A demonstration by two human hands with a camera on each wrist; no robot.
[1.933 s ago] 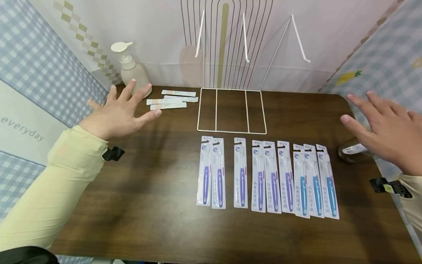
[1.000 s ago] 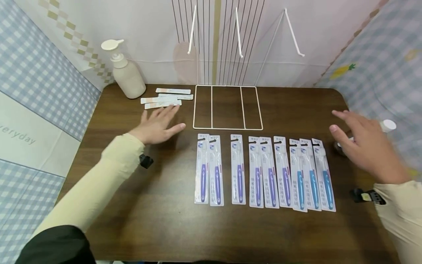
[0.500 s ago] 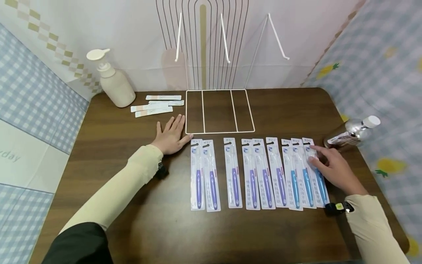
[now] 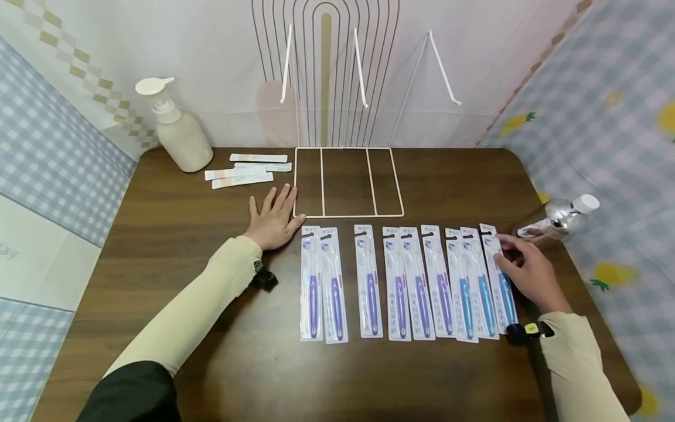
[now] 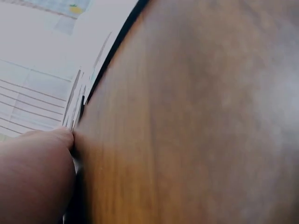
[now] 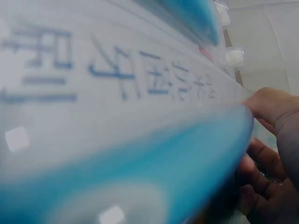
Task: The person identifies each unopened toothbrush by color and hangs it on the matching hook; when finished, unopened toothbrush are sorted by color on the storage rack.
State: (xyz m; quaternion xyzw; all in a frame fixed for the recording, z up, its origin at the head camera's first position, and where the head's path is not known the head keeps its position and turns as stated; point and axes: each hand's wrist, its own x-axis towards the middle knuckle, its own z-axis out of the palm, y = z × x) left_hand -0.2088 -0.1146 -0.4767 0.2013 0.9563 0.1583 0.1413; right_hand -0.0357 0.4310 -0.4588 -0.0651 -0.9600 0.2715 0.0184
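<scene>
I saw my right hand (image 4: 529, 271) pinching the outermost blue toothbrush pack (image 4: 500, 281); my left hand (image 4: 274, 220) lay spread flat on the table (image 4: 174, 246).

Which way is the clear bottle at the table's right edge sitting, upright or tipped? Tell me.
Tipped. The clear bottle lies on its side on the table, white cap pointing right, just beyond the right hand.

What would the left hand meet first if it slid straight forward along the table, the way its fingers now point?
The left hand lies flat, fingers pointing up toward the back. Straight on, it would probably first meet the left edge of the white wire rack base, or pass just left of it; the picture does not settle this.
</scene>
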